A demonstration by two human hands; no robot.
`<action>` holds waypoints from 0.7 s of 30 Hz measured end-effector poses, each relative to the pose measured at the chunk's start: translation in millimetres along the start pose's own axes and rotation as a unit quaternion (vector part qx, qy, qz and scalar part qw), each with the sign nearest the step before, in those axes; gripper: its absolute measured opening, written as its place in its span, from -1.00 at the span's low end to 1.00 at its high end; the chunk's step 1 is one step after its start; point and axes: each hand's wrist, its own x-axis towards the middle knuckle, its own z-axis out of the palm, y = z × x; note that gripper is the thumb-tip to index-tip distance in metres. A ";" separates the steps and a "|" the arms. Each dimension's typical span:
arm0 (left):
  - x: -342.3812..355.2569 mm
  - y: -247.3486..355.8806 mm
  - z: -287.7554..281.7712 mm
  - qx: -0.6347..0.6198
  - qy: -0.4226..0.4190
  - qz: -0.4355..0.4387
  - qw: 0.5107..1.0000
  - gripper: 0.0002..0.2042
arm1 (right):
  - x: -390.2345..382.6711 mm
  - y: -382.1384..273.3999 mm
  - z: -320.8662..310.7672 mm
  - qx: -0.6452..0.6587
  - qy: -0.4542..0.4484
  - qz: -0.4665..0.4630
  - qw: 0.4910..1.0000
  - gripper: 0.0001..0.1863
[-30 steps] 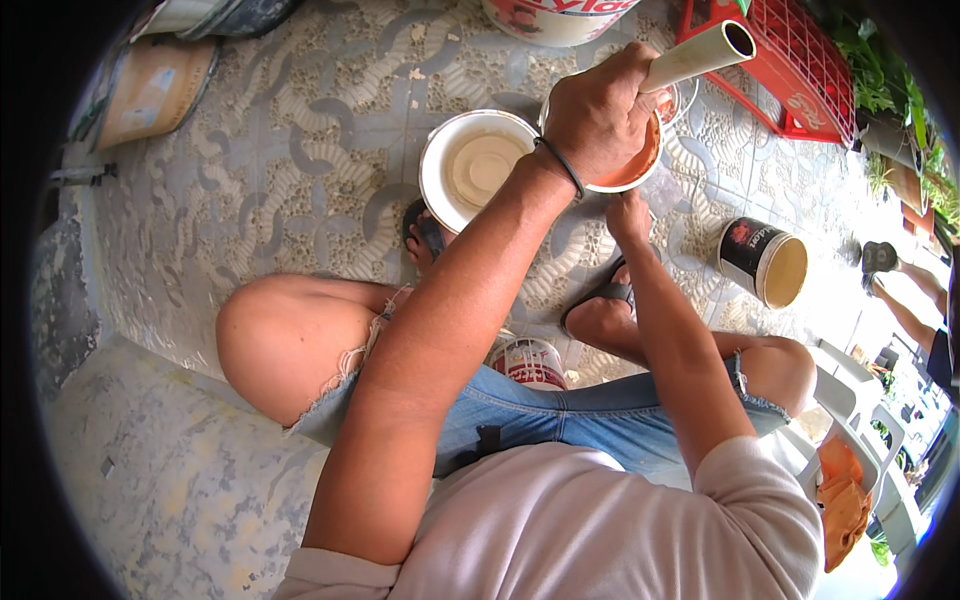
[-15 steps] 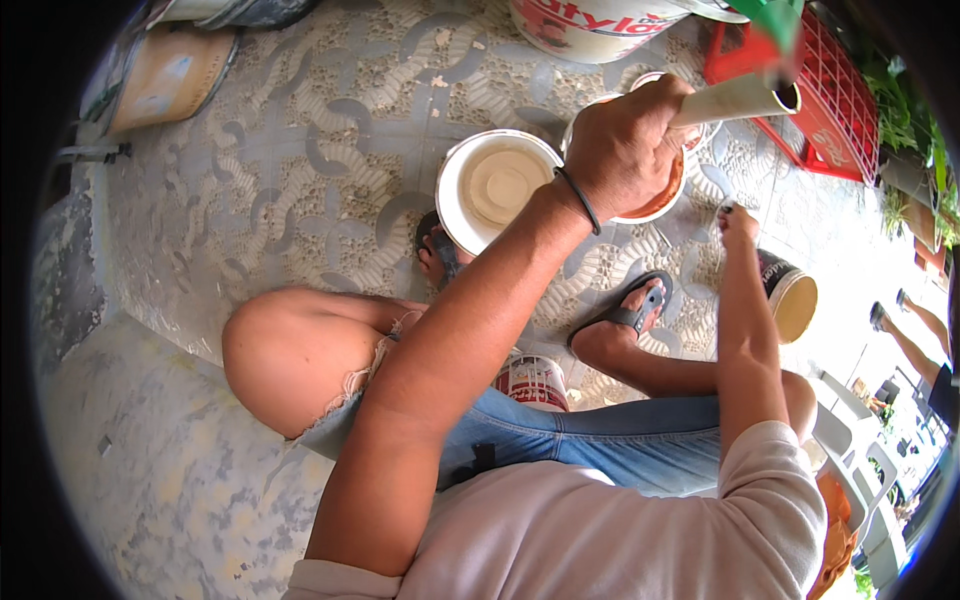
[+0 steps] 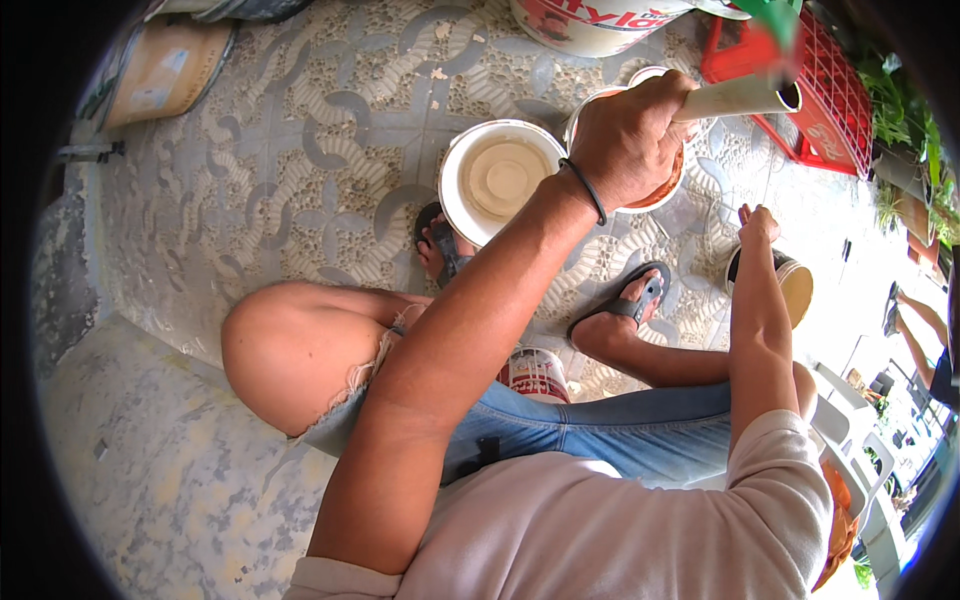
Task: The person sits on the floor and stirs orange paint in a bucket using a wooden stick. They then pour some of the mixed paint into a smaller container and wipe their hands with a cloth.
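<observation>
You have the pale tube [image 3: 738,97] in your left hand [image 3: 630,135], the fingers wrapped firmly round it, with its hollow end jutting out to the right; your hand covers its other end, so you cannot tell how far it reaches down. The tube and your fist are above an orange-stained bucket [image 3: 666,194] on the floor, whose white rim shows on both sides of the hand. A dark band [image 3: 584,190] circles your left wrist. Your right hand [image 3: 760,224] is to the right and slightly nearer, apart from the tube, its fingers curled; whether they hold anything, you cannot tell. Just nearer than that hand sits a dark can [image 3: 797,294] with a tan round end, partly hidden by your forearm. Just left of the orange-stained bucket stands a white bucket [image 3: 453,195] with a cream-coloured layer inside. A smaller white-rimmed container [image 3: 648,73] peeks out beyond your left hand. Farther out are a large white tub [image 3: 570,35] with red markings and, at the far right, a red crate [image 3: 825,150] beside green plants [image 3: 893,110]. Nearer, your sandalled feet rest on the patterned tile floor [image 3: 375,150], and a small red-and-white can [image 3: 536,374] is close to your jeans [image 3: 600,425]. At the right are white chairs [image 3: 845,410], an orange cloth [image 3: 840,520] and another person's legs [image 3: 922,318].
</observation>
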 end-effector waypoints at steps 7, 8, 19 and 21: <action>3.2 5.9 0.7 -0.039 -0.005 -0.004 0.999 -0.82 | -8.6 -46.0 -27.2 0.005 0.029 -0.076 0.997 -0.50; 4.1 6.3 3.3 -0.043 -0.004 -0.009 0.999 -0.82 | -19.1 -54.6 -22.7 0.028 0.061 -0.114 0.991 -0.42; -6.0 -14.5 -3.1 0.049 -0.093 -0.006 0.994 -0.66 | -404.7 -106.8 44.2 -0.039 -0.467 -0.475 0.745 -0.70; -22.4 -35.7 -34.4 0.145 -0.115 0.071 0.980 -0.51 | -382.4 -99.8 57.3 -0.063 -0.564 -0.328 0.755 -0.73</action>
